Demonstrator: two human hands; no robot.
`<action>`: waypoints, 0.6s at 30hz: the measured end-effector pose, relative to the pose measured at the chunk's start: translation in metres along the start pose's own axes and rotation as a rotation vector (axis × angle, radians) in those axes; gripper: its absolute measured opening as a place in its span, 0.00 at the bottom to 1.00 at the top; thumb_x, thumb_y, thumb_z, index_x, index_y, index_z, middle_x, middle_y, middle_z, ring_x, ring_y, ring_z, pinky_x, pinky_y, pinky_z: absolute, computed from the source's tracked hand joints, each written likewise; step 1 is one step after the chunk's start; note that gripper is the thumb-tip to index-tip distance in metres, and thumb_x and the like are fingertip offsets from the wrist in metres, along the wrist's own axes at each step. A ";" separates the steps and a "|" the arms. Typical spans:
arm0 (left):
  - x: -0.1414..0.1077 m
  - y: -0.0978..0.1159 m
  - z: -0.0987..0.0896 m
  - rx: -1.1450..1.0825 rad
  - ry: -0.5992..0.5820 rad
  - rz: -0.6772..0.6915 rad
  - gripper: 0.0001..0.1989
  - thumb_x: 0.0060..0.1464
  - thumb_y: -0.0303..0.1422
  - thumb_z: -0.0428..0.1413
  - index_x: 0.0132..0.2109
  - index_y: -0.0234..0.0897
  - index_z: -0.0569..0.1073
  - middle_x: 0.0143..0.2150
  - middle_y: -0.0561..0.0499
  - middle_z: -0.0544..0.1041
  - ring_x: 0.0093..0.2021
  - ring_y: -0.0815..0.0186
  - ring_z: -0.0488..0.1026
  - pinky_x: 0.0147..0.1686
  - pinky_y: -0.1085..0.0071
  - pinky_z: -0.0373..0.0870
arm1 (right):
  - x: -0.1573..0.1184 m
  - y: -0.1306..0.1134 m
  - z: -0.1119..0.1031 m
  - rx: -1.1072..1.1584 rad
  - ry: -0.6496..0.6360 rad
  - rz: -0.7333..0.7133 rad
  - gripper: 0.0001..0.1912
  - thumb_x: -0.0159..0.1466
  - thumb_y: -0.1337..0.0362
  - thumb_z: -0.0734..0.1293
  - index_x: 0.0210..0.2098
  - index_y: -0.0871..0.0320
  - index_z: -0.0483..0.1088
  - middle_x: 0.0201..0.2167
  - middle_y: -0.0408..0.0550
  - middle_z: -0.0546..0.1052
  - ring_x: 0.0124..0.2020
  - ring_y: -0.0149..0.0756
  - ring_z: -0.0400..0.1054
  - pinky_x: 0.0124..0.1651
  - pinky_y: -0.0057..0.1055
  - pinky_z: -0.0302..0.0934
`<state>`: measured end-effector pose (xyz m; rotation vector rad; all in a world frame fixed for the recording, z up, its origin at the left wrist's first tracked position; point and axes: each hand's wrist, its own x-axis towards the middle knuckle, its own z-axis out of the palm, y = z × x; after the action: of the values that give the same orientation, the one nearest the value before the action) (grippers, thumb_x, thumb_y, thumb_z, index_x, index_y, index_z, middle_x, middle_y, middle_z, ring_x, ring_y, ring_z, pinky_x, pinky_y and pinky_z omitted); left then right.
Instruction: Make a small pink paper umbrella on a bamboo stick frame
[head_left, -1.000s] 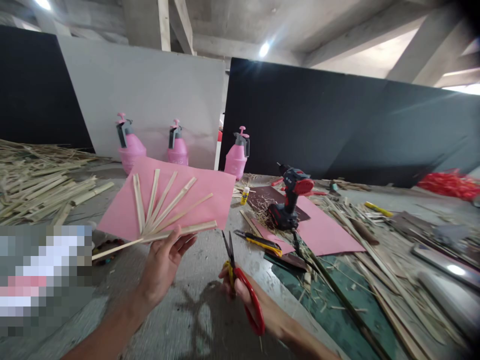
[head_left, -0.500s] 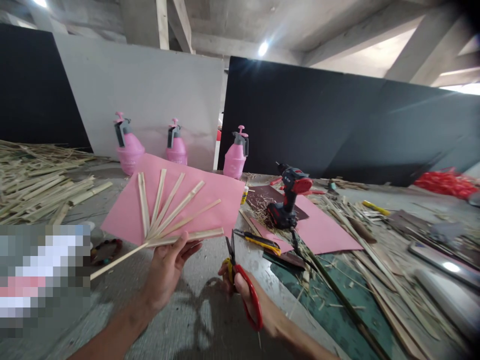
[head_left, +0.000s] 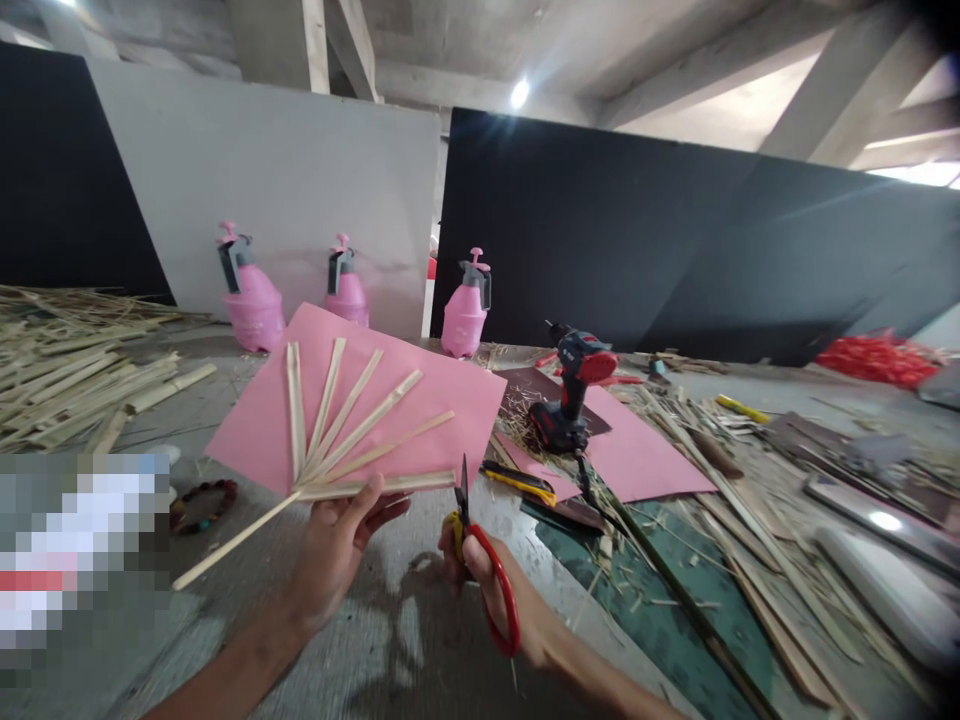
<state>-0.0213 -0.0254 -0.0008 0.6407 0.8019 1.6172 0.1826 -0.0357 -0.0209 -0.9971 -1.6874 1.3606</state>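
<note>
Red-handled scissors (head_left: 487, 560) sit gripped in the right hand (head_left: 480, 590), blades pointing up; left hand (head_left: 334, 555) pinches a fan of bamboo strips (head_left: 349, 440) between thumb and fingers, above a pink paper sheet (head_left: 457, 400), with pink spray bottles (head_left: 253, 310) far beyond

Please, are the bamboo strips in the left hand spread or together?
Spread: the bamboo strips fan out from the left hand, with pink paper showing between them.
</note>
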 end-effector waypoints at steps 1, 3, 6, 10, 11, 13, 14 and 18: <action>0.000 0.000 0.000 0.007 0.000 0.001 0.14 0.47 0.36 0.71 0.39 0.36 0.80 0.35 0.51 0.85 0.37 0.61 0.83 0.41 0.65 0.84 | 0.000 0.000 0.000 -0.017 -0.025 -0.009 0.31 0.66 0.32 0.54 0.32 0.53 0.66 0.28 0.42 0.68 0.30 0.39 0.61 0.36 0.36 0.58; -0.001 -0.001 -0.001 0.020 0.002 -0.001 0.13 0.46 0.36 0.71 0.37 0.35 0.80 0.35 0.51 0.85 0.36 0.61 0.83 0.41 0.65 0.83 | 0.000 0.001 -0.001 -0.049 -0.054 -0.022 0.30 0.68 0.34 0.52 0.33 0.53 0.64 0.29 0.42 0.67 0.31 0.39 0.61 0.36 0.36 0.57; -0.001 -0.001 -0.001 0.032 0.013 -0.009 0.11 0.47 0.35 0.71 0.35 0.36 0.80 0.33 0.51 0.85 0.35 0.63 0.83 0.42 0.67 0.83 | 0.000 0.003 -0.001 -0.066 -0.047 -0.017 0.29 0.69 0.35 0.51 0.33 0.53 0.63 0.28 0.42 0.67 0.31 0.39 0.61 0.36 0.36 0.57; -0.001 0.001 0.000 0.043 0.032 -0.001 0.10 0.45 0.34 0.71 0.33 0.35 0.80 0.31 0.52 0.85 0.32 0.63 0.82 0.40 0.68 0.83 | 0.000 0.000 0.000 -0.099 -0.043 -0.023 0.28 0.70 0.37 0.50 0.32 0.53 0.63 0.28 0.43 0.67 0.31 0.40 0.60 0.36 0.36 0.56; -0.001 0.001 0.001 0.043 0.036 0.002 0.11 0.45 0.34 0.71 0.33 0.34 0.80 0.30 0.51 0.85 0.32 0.63 0.82 0.39 0.68 0.83 | 0.000 -0.001 0.000 -0.105 -0.044 -0.027 0.28 0.71 0.37 0.49 0.32 0.53 0.63 0.28 0.43 0.67 0.31 0.40 0.61 0.36 0.36 0.56; -0.001 0.002 0.001 0.041 0.039 0.002 0.10 0.45 0.33 0.71 0.33 0.35 0.80 0.30 0.51 0.85 0.32 0.63 0.82 0.39 0.68 0.83 | 0.000 -0.002 0.001 -0.106 -0.045 -0.030 0.29 0.71 0.37 0.49 0.32 0.53 0.63 0.28 0.44 0.67 0.30 0.40 0.61 0.36 0.37 0.56; -0.002 0.002 0.001 0.041 0.038 0.002 0.11 0.45 0.33 0.71 0.34 0.35 0.80 0.31 0.51 0.85 0.32 0.63 0.82 0.39 0.68 0.83 | 0.000 -0.003 0.001 -0.103 -0.042 -0.028 0.29 0.70 0.36 0.50 0.32 0.53 0.63 0.28 0.44 0.67 0.30 0.40 0.61 0.36 0.37 0.56; -0.003 0.002 0.001 0.051 0.037 0.005 0.13 0.45 0.34 0.71 0.39 0.35 0.81 0.32 0.51 0.85 0.33 0.62 0.83 0.40 0.67 0.82 | 0.000 -0.004 0.002 -0.097 -0.024 -0.019 0.31 0.68 0.33 0.50 0.32 0.53 0.63 0.27 0.43 0.65 0.29 0.40 0.60 0.35 0.37 0.56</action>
<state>-0.0208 -0.0285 0.0016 0.6509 0.8724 1.6215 0.1803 -0.0367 -0.0174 -1.0200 -1.7906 1.2942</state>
